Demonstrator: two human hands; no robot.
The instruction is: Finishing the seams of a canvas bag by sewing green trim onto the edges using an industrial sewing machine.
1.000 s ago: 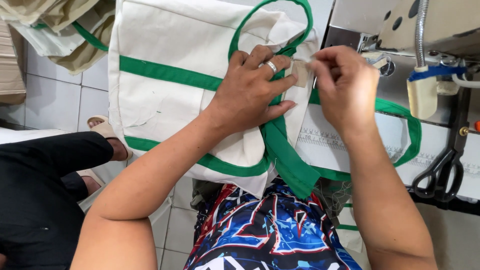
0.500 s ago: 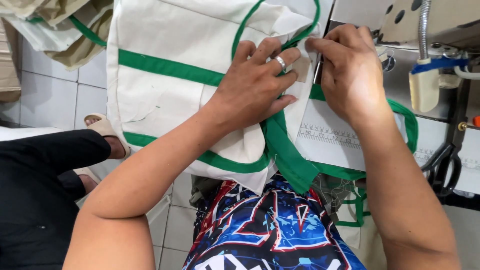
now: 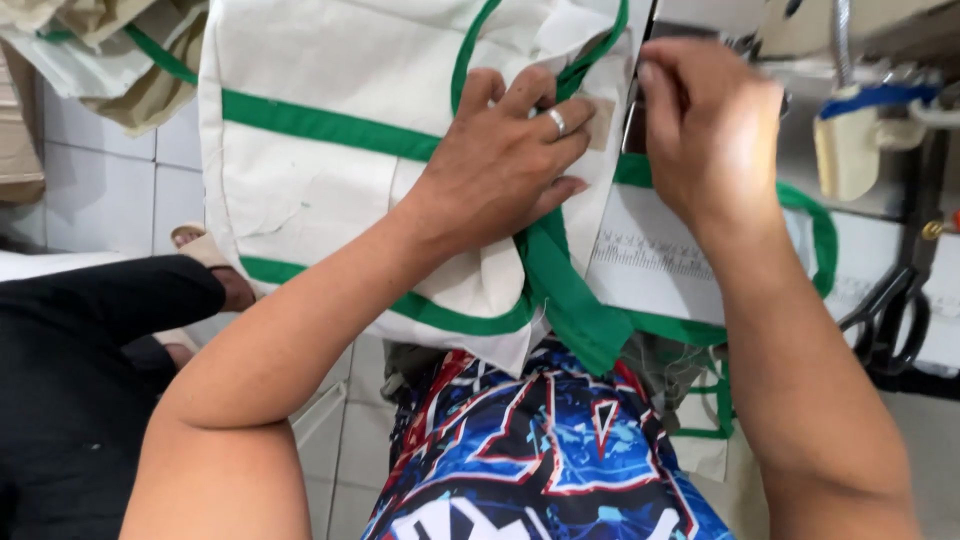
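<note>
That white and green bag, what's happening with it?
A person sits at a sewing machine with a white cloth bag trimmed in green. The left hand presses flat on the bag, a ring on one finger. The right hand is up at the bag's edge beside the machine. Black scissors lie off to the right.

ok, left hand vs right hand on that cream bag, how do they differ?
The left hand lies flat, fingers spread, on the cream bag; the right hand is curled at the bag's edge, fingertips pinching. The left hand wears a ring; the right shows none. Both work near the green trim.
</note>
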